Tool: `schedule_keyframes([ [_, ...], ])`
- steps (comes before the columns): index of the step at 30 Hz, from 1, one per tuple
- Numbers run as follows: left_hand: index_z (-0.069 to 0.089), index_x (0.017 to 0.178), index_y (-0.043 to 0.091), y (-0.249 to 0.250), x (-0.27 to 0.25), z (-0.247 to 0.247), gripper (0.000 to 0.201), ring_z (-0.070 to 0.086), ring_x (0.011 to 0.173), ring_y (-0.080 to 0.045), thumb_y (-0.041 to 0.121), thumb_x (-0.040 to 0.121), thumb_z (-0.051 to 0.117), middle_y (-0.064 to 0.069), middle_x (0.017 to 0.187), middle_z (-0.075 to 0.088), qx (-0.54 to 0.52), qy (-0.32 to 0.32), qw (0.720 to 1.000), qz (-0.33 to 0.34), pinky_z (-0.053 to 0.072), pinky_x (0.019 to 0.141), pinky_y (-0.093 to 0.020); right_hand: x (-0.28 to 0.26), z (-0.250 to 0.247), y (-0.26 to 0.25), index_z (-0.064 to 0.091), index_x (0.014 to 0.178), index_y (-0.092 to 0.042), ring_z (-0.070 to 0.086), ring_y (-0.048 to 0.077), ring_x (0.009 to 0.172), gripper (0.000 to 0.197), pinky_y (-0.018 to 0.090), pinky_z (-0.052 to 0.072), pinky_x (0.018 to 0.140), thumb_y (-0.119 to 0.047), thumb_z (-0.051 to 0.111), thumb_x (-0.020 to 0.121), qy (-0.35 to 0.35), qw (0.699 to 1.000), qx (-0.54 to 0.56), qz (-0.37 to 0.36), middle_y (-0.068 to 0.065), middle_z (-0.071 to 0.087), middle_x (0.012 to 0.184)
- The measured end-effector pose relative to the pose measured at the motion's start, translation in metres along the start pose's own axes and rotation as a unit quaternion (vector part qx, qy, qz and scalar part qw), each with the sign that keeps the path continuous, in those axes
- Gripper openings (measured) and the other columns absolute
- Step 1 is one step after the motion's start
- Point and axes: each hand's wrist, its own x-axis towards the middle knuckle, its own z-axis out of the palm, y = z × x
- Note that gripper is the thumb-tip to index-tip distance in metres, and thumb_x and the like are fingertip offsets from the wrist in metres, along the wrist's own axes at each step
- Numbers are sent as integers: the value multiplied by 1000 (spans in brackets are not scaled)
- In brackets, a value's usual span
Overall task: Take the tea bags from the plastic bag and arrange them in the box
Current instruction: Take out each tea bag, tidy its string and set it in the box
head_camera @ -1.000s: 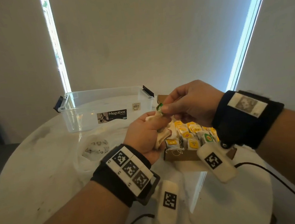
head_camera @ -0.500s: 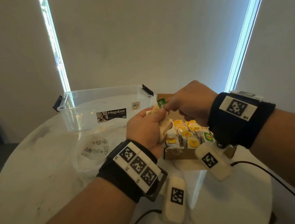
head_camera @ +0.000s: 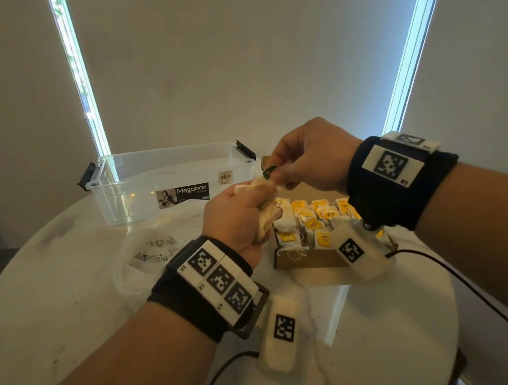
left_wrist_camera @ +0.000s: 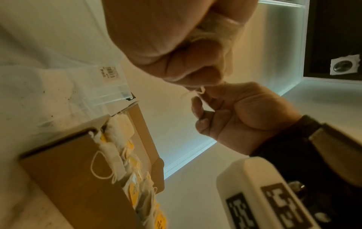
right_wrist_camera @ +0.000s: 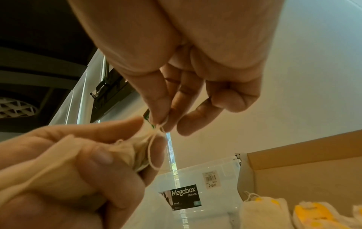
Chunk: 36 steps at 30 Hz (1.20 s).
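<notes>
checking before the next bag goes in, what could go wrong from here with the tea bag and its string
1. The right hand pinches the green tag and string while the left hand grips the tea bag; pulling them apart might tear the string off.
2. A string loop hangs over the wall of the cardboard box; it may snag the incoming bag.
3. The box's rows look tightly packed, so pushing another in may crush the neighbouring tea bags.

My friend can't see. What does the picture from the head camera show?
Two hands work on one tea bag: the left hand grips the tea bag while the right hand pinches its green tag. Below them a cardboard box holds rows of yellow-tagged tea bags, with a clear plastic tub behind.
</notes>
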Motion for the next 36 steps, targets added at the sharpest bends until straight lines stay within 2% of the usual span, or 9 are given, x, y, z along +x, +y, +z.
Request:
schedule_keyframes([
  [6, 60, 100, 14, 7, 3, -22, 21, 56, 45, -10, 34, 94, 62, -3, 79, 62, -95, 16, 990, -102, 31, 32, -18, 11, -7, 14, 70, 90, -14, 74, 15, 68, 11, 21, 58, 55, -3, 72, 88, 14, 996, 51, 71, 7, 74, 88],
  [12, 58, 102, 6, 15, -3, -32, 25, 53, 45, -14, 21, 90, 43, -10, 74, 65, -169, -21, 980, -99, 29, 36, -15, 25, 4, 36, 72, 88, -13, 71, 15, 64, 14, 28, 61, 64, 0, 76, 83, -134, 983, -76, 101, 6, 75, 79],
  [16, 60, 102, 6, 12, -4, -33, 28, 54, 45, -15, 19, 88, 39, -11, 74, 65, -169, -32, 979, -106, 30, 35, -16, 45, 21, 47, 74, 89, -17, 71, 14, 72, 15, 31, 61, 74, -6, 80, 81, -167, 969, -141, 112, 2, 74, 81],
  [21, 62, 104, 6, 6, -4, -34, 33, 57, 46, -18, 15, 81, 41, -14, 82, 64, -166, -31, 977, -131, 35, 35, -20, 63, 37, 54, 73, 95, -18, 68, 12, 78, 18, 25, 54, 71, -22, 83, 80, -128, 959, -226, 114, 0, 75, 91],
  [25, 57, 100, 8, 6, -2, -28, 36, 56, 42, -19, -2, 72, 37, -14, 83, 56, -167, -20, 976, -136, 39, 35, -21, 60, 28, 42, 73, 88, -16, 66, 16, 82, 18, 30, 55, 74, -29, 81, 81, -26, 974, -209, 77, 1, 73, 90],
  [27, 56, 101, 9, 5, 3, -24, 36, 56, 50, -23, -7, 78, 33, -14, 88, 53, -174, 6, 976, -131, 43, 38, -22, 47, 22, 26, 71, 86, -13, 65, 14, 70, 20, 28, 52, 65, -31, 78, 84, -2, 991, -116, 68, 1, 72, 80],
  [31, 59, 120, 13, 2, 14, -22, 47, 60, 91, -33, -7, 82, 39, -16, 116, 58, -187, 38, 975, -115, 49, 58, -37, 7, 16, -7, 68, 92, -4, 62, 19, 52, 30, 31, 50, 55, -34, 72, 90, -81, 986, 99, 109, 8, 69, 69],
  [34, 58, 130, 14, -2, 22, -24, 56, 63, 106, -36, -5, 79, 44, -18, 124, 61, -203, 41, 973, -104, 55, 69, -40, -13, 22, -17, 65, 96, -3, 69, 23, 58, 49, 31, 55, 54, -44, 79, 73, -123, 980, 115, 107, 13, 73, 77],
  [36, 53, 139, 14, -4, 23, -23, 65, 59, 122, -40, -3, 77, 46, -24, 135, 58, -214, 40, 970, -106, 56, 88, -41, -19, 27, -17, 64, 96, -4, 72, 20, 61, 58, 29, 57, 55, -45, 82, 59, -122, 983, 101, 98, 12, 75, 77],
])
